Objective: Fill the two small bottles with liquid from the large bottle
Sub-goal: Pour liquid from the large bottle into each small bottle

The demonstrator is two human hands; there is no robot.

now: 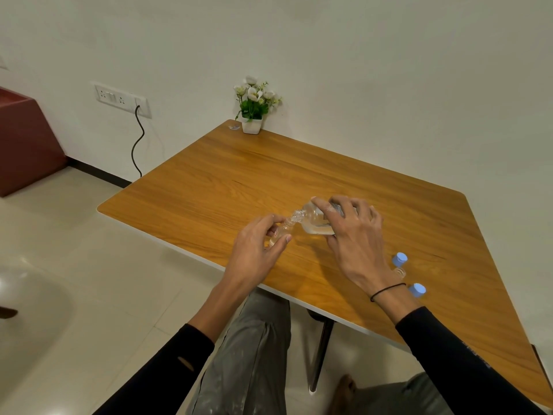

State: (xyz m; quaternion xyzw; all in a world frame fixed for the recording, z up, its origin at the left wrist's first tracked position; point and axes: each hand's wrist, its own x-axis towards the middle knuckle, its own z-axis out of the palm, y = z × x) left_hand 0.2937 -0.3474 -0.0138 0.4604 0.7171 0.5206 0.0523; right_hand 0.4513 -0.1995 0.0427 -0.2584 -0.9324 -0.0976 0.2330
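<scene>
A potted white-flower plant sits at the far corner of the wooden table, well apart from the work; two blue caps and a second small bottle lie by the right wrist. Mid-table is bare. Near the front edge, left hand grips a small bottle; right hand wraps the tilted large bottle, necks meeting.

Wood-grain table with a satin sheen; clear glossy plastic large bottle; smooth blue plastic caps; glossy floor tiles.
</scene>
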